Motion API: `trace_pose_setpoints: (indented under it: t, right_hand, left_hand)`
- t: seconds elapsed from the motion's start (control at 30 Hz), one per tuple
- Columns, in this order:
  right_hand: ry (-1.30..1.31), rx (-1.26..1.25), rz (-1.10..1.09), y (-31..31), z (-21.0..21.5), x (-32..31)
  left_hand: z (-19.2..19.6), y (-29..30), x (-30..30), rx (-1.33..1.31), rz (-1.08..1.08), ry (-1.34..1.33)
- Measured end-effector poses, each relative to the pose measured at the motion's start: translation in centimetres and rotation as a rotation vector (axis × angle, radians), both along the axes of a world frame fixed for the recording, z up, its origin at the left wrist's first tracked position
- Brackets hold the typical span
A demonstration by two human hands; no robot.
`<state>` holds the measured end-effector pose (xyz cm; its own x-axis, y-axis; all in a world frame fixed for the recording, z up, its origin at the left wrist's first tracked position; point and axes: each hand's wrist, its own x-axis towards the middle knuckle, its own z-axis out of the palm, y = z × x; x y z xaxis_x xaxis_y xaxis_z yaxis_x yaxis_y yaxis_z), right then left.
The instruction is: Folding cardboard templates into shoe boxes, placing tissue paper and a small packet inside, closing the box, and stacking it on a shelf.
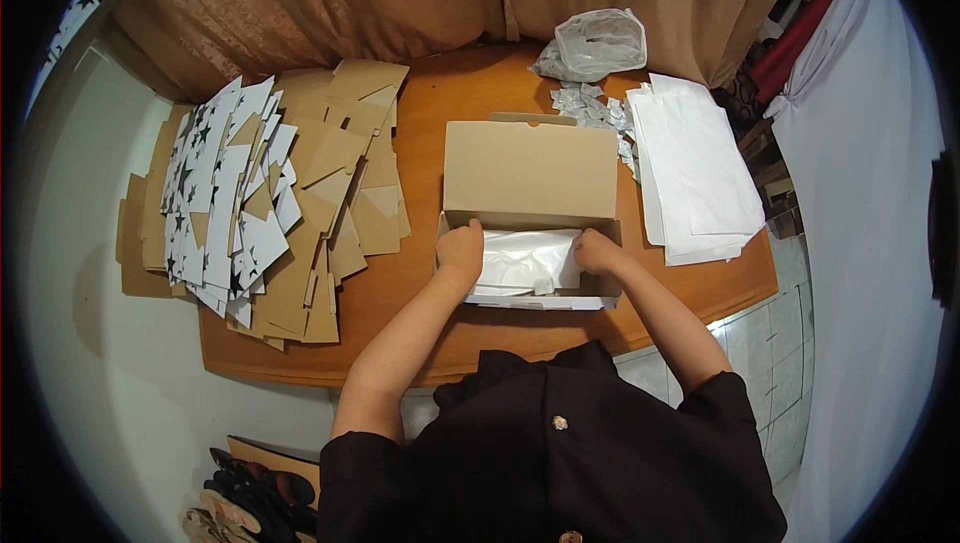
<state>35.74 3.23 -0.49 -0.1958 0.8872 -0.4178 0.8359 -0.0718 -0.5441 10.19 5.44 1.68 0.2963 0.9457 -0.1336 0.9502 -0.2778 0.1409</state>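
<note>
Near the middle of the table's [425, 133] near edge, the open box [530, 171] holds white paper [525, 261]. The left hand [461, 249] is curled at the paper's left end, the right hand [597, 252] at its right; whether either pinches it, I cannot tell. Light, even pressure toward both ends should settle it without tearing.

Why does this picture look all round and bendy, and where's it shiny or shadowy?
Head view: black corners and edges bending from the wide lens, perhaps including the table's; head view: bright glare on the tiles, soft shine on the sheet in the box; head view: a dim shadow on the left wall.
</note>
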Motion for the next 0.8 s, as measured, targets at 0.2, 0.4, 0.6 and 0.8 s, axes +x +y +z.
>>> trace_pose_setpoints:
  t: [0.2, 0.4, 0.6, 0.8]
  right_hand:
    - [-0.25, 0.064, -0.03, -1.5, 0.5, -1.3]
    - [0.102, 0.219, -0.211, -2.2, 12.6, -1.5]
    - [0.295, 0.205, 0.188, -1.1, 7.2, -1.0]
    - [-0.082, 0.371, 0.766, -2.0, 5.5, -3.1]
  left_hand:
    - [-0.5, -0.7, 0.1, 0.013, -0.037, 0.075]
    - [8.4, -2.6, -1.6, 0.155, -0.021, -0.436]
    - [4.9, -0.8, -0.7, 0.116, -0.469, -0.438]
    - [1.4, 0.0, 0.7, -0.18, -0.615, -0.201]
